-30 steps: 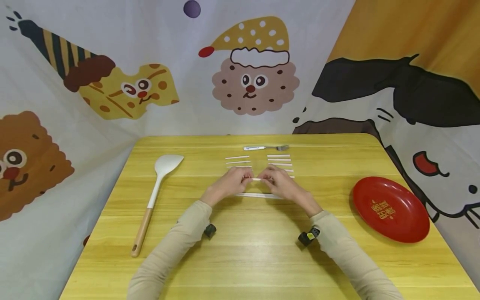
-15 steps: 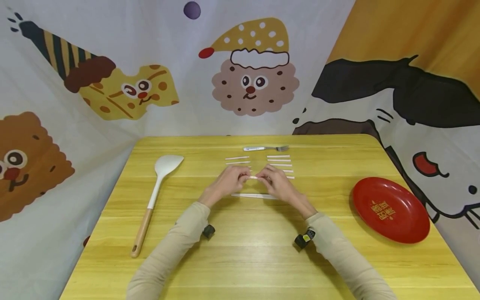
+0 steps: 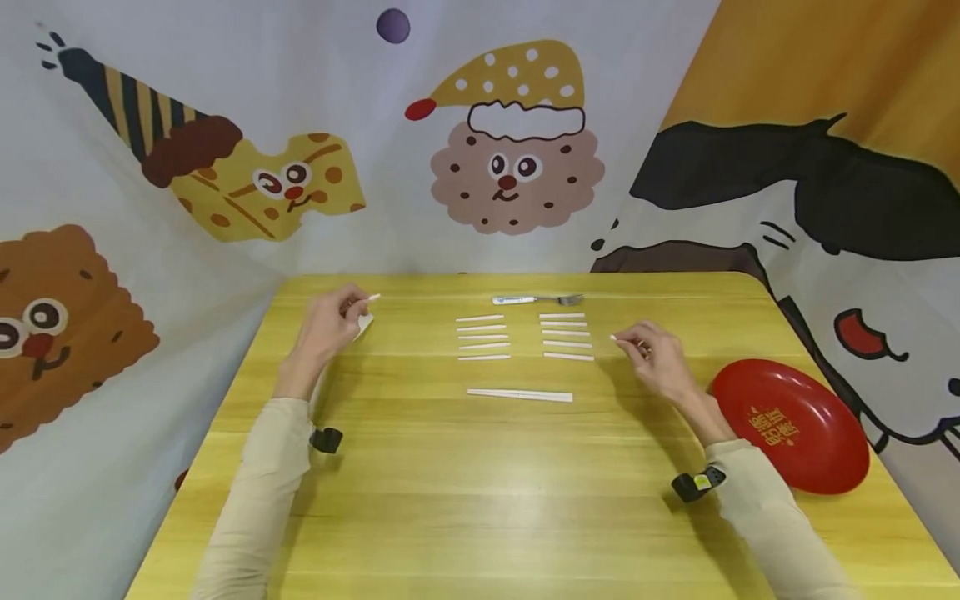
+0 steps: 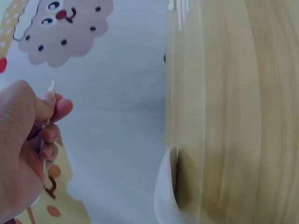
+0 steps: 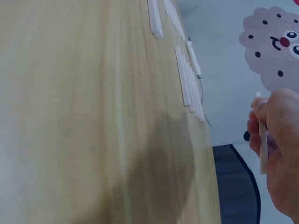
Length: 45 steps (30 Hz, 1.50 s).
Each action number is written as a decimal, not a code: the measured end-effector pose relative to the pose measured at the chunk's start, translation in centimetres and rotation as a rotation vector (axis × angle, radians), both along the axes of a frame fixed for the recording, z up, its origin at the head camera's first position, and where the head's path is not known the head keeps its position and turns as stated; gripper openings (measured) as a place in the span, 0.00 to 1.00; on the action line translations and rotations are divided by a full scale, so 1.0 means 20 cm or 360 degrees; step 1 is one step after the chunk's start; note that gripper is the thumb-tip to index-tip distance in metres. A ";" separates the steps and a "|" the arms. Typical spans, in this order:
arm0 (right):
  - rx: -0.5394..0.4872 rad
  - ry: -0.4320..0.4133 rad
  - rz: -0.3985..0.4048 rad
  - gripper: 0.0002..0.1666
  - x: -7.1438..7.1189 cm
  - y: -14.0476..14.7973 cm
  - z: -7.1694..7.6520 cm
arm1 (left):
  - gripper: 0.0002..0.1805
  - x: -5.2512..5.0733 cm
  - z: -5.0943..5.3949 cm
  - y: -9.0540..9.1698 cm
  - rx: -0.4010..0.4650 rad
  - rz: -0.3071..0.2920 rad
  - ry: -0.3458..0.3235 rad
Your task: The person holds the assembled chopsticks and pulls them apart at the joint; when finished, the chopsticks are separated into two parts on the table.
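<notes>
Both left hand [image 3: 327, 327] and right hand [image 3: 660, 360] are pinching white sticks [image 5: 263, 156] between fingers [image 4: 63, 109]. Seemingly light and stiff, these are inviting mid-length holds.

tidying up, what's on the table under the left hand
In the head view, the left hand partly hides a white utensil; part of its end shows beside it. The hand and sleeve cover much of the rest. Anything else underneath can't be seen.

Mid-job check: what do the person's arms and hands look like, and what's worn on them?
The left hand and right hand are bare. Long, plain beige sleeves reach the wrists. Each wrist has a small, boxy black device; the right one shows a yellow-green patch.
</notes>
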State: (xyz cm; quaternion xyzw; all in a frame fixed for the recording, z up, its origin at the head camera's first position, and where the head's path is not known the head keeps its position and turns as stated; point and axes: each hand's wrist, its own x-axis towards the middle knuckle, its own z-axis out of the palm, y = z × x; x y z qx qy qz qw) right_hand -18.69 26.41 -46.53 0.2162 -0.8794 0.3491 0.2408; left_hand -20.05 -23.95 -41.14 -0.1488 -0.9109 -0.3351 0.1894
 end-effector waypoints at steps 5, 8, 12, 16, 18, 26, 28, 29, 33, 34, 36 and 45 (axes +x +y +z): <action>0.0166 -0.0114 0.0182 0.08 -0.01 -0.01 0.02 | 0.10 -0.02 -0.03 0.06 -0.0027 -0.0188 -0.0183; 0.0202 -0.0142 0.0240 0.12 -0.01 -0.04 0.01 | 0.11 -0.01 -0.08 0.11 -0.0032 -0.0189 -0.0242; 0.0231 -0.0155 0.0222 0.14 0.00 -0.07 0.00 | 0.12 0.01 -0.11 0.17 -0.0047 -0.0196 -0.0283; 0.0253 -0.0202 0.0231 0.14 0.00 -0.07 0.00 | 0.12 0.01 -0.12 0.25 -0.0072 -0.0263 -0.0372; 0.0260 -0.0221 0.0251 0.13 -0.01 -0.08 0.00 | 0.12 0.01 -0.13 0.29 -0.0099 -0.0297 -0.0395; 0.0259 -0.0250 0.0309 0.12 -0.02 -0.14 -0.01 | 0.10 0.00 -0.20 0.42 -0.0183 -0.0356 -0.0369; 0.0267 -0.0254 0.0328 0.12 -0.03 -0.16 -0.02 | 0.10 0.00 -0.22 0.44 -0.0202 -0.0391 -0.0369; 0.0265 -0.0260 0.0345 0.12 -0.03 -0.17 -0.02 | 0.10 0.00 -0.23 0.45 -0.0206 -0.0415 -0.0375; 0.0286 -0.0278 0.0379 0.12 -0.03 -0.20 -0.03 | 0.10 -0.01 -0.25 0.50 -0.0220 -0.0517 -0.0408; 0.0289 -0.0295 0.0382 0.11 -0.03 -0.21 -0.04 | 0.10 -0.01 -0.25 0.51 -0.0223 -0.0537 -0.0417; 0.0293 -0.0334 0.0391 0.12 -0.03 -0.23 -0.05 | 0.10 -0.01 -0.26 0.54 -0.0239 -0.0570 -0.0416; 0.0284 -0.0437 0.0397 0.10 -0.03 -0.26 -0.09 | 0.11 -0.04 -0.30 0.64 -0.0290 -0.0647 -0.0421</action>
